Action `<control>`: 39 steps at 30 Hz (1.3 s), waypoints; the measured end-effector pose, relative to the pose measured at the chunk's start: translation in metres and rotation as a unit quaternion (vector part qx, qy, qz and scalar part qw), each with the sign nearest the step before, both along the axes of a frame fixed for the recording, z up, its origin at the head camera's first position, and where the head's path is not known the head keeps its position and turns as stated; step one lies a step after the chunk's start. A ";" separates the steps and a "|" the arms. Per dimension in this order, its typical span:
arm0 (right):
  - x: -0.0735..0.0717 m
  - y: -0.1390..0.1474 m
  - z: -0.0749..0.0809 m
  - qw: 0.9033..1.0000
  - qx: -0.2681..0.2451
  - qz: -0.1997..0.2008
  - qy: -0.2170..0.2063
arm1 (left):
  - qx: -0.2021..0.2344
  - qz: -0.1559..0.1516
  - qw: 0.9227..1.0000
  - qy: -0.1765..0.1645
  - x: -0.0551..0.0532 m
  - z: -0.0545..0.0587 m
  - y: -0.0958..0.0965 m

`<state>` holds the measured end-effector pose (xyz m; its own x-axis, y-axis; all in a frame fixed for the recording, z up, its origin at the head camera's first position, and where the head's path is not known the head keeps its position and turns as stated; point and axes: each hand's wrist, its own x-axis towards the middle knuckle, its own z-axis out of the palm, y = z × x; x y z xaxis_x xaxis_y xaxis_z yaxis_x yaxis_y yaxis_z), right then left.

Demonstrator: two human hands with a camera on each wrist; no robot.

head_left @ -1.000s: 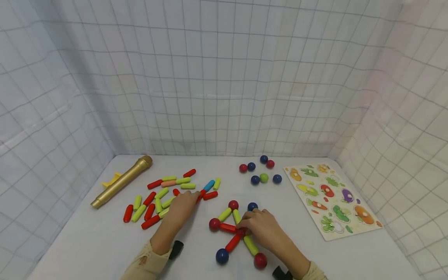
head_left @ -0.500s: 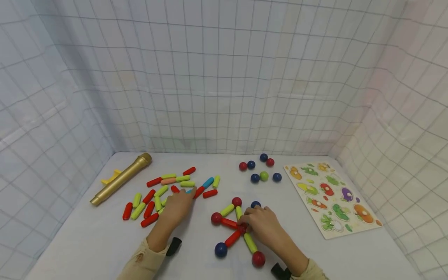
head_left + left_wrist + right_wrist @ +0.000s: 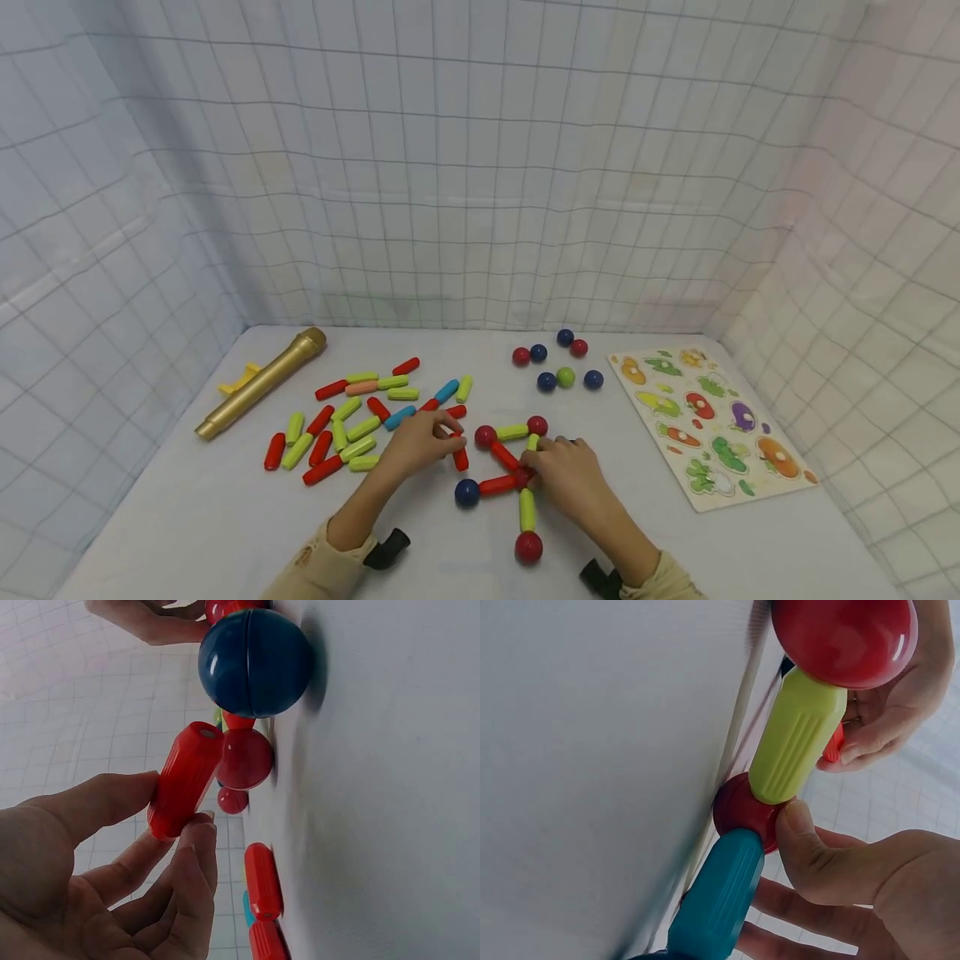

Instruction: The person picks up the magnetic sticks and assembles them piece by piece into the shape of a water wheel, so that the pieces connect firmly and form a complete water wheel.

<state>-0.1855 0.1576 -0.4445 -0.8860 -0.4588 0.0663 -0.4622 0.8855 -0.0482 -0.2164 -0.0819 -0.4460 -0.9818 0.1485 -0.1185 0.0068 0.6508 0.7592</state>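
My left hand (image 3: 420,442) pinches a red rod (image 3: 187,780) between thumb and fingertips, above the table and left of a ball-and-rod build. The rod's near end has a small metal-looking dot. My right hand (image 3: 570,475) grips the build's central red ball (image 3: 742,810) with thumb and fingers. Yellow-green rods (image 3: 528,510), red rods (image 3: 498,486) and a teal rod (image 3: 716,900) spread from that ball; my hand hides the teal one in the head view. A dark blue ball (image 3: 467,493) and red balls (image 3: 528,547) cap outer ends.
Several loose red, yellow-green and blue rods (image 3: 363,427) lie left of the build. Loose balls (image 3: 566,377) sit behind it. A gold toy microphone (image 3: 262,383) lies far left beside a yellow piece (image 3: 240,379). A vegetable puzzle board (image 3: 682,492) lies right. Gridded white cloth (image 3: 480,208) encloses the table.
My left hand has left the loose rods, moving right toward the build with a red rod in its fingers. The build has turned clockwise under my right hand, which keeps its grip.
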 end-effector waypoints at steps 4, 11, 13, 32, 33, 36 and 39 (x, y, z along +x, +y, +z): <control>0.002 -0.001 -0.001 1.000 0.011 0.011 0.001 | 0.001 -0.014 1.000 -0.012 0.003 -0.005 0.002; 0.003 -0.001 -0.001 0.999 0.001 0.031 -0.020 | -0.003 -0.030 0.999 -0.038 0.005 -0.011 0.007; 0.002 -0.001 -0.001 0.999 -0.004 0.040 -0.030 | -0.003 -0.029 0.998 -0.054 0.005 -0.012 0.009; 0.005 -0.006 0.005 0.990 -0.019 0.111 -0.086 | -0.125 -0.058 0.990 -0.006 0.005 0.000 0.000; 0.005 -0.005 0.005 0.989 -0.018 0.118 -0.088 | -0.166 -0.059 0.984 0.007 0.005 0.006 -0.007; 0.005 -0.003 0.005 0.988 -0.013 0.129 -0.086 | -0.283 -0.059 0.957 0.027 0.007 0.023 -0.035; 0.005 -0.002 0.005 0.988 -0.010 0.126 -0.083 | -0.347 -0.063 0.936 0.002 0.006 0.030 -0.057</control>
<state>-0.1809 0.1554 -0.4396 -0.7429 -0.6668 -0.0589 -0.6524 0.7410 -0.1593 -0.2101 -0.1385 -0.4156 -0.9620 0.1523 -0.2267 0.1191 0.9809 0.1537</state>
